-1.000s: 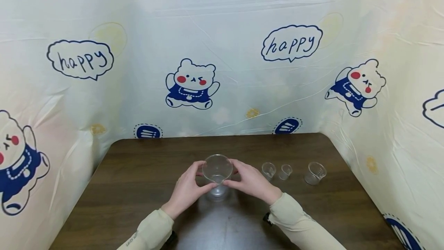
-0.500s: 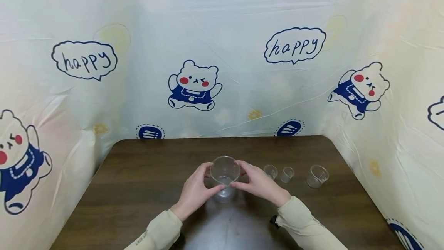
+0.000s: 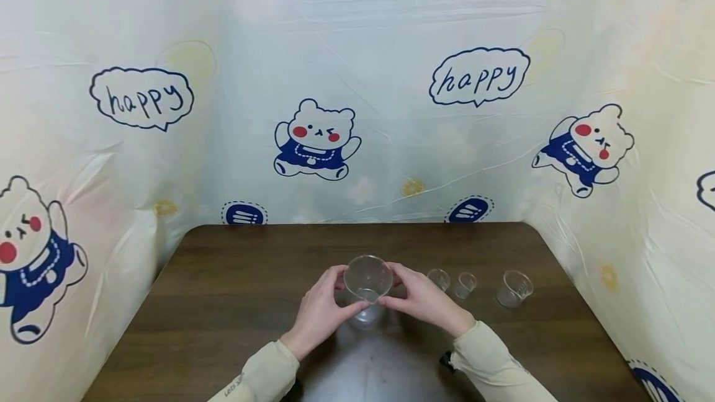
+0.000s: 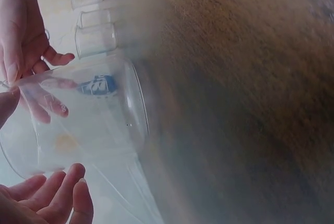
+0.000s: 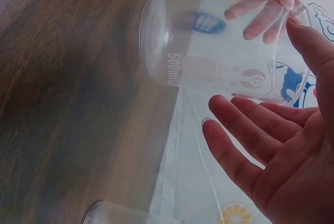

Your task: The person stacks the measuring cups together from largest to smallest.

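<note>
A clear glass beaker (image 3: 367, 275) stands upright between my hands over the middle of the table. My left hand (image 3: 321, 314) holds its left side near the rim, and my right hand (image 3: 429, 304) holds the right side, with both thumbs meeting at the near rim by the spout. White print reading 500ml marks the wall of the beaker (image 5: 180, 41) in the right wrist view. In the left wrist view, the base of the beaker (image 4: 122, 114) lies close to the tabletop; whether it touches, I cannot tell.
Three smaller beakers stand to the right: one (image 3: 439, 280) close behind my right hand, the smallest (image 3: 465, 285) beside it, and a larger one (image 3: 514, 290) farther right. The brown table (image 3: 251, 259) is enclosed by a printed cloth (image 3: 391, 79).
Both hands have shifted slightly right with the beaker, narrowing its gap to the smaller beakers. The head view has turned a little, and the smaller beakers stay in place.
</note>
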`<state>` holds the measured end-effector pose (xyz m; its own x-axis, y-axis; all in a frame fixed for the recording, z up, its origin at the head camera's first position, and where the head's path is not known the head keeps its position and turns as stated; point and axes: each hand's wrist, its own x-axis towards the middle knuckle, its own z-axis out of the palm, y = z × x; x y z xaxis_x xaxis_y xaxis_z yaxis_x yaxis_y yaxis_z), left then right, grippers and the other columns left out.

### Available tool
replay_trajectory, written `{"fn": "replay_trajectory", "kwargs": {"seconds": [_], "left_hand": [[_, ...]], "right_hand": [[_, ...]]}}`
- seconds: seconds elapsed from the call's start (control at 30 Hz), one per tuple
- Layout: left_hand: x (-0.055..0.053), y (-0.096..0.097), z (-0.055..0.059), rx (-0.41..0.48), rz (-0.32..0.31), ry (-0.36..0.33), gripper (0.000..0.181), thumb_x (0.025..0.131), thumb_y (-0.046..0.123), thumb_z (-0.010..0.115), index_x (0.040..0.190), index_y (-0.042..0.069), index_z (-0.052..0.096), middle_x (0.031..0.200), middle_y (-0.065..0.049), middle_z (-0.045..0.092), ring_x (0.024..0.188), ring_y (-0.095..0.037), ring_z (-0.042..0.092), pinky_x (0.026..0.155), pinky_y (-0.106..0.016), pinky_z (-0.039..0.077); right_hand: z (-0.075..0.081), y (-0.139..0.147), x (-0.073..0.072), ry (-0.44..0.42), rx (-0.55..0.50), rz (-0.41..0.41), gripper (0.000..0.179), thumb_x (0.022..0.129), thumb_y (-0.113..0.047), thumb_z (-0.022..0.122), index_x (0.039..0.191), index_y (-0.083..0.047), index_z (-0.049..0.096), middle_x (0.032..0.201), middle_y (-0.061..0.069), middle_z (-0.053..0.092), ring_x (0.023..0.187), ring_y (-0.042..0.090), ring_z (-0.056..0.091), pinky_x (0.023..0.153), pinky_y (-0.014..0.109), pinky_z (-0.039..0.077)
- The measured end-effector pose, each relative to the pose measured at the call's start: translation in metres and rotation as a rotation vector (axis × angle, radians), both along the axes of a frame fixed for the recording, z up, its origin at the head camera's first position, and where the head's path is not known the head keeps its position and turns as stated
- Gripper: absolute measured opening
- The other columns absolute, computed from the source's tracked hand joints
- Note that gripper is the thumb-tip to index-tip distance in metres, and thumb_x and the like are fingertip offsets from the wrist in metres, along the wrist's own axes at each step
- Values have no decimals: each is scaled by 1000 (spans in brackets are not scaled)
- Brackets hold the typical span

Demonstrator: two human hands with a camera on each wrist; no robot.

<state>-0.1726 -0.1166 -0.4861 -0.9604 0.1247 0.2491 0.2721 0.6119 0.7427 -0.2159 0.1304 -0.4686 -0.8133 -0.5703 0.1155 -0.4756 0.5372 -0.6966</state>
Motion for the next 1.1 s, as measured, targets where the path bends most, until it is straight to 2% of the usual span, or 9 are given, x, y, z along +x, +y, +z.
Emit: {"fn": "replay_trajectory", "kwargs": {"seconds": [0.13,0.4,0.6,0.9,1.1], "left_hand": [[-1,0,-2,-2,1,-3,71,78,42,92,134,15,58,118,2,65,104,-22,70,85,-48,57],[-3,1,-2,15,-8,-26,74,79,44,92,136,12,57,122,-7,66,106,-25,70,85,-49,56],[-3,1,-5,7,-2,-34,72,79,44,92,135,15,57,120,-3,66,105,-23,70,84,-47,57],[-4,1,-8,-1,1,-8,71,79,44,92,134,15,57,118,1,66,104,-22,70,83,-46,57],[-4,0,-8,20,-9,-47,72,80,42,91,136,16,55,122,-2,64,108,-25,69,86,-48,56]], "right_hand": [[-1,1,0,-6,-2,4,70,94,-41,79,147,-5,51,136,13,65,112,29,70,86,47,60],[-2,2,-2,-18,-7,0,71,94,-41,79,148,-5,50,135,13,65,112,30,70,86,48,60],[-5,2,-3,-40,-8,5,69,94,-41,78,148,-7,50,135,12,65,113,29,69,86,48,60],[-8,2,-4,-35,-17,-8,68,94,-42,79,148,-13,50,135,6,66,112,26,69,86,46,60],[-8,2,-2,-63,-7,-28,70,93,-43,80,149,-14,50,136,6,65,114,26,68,88,46,60]]}}
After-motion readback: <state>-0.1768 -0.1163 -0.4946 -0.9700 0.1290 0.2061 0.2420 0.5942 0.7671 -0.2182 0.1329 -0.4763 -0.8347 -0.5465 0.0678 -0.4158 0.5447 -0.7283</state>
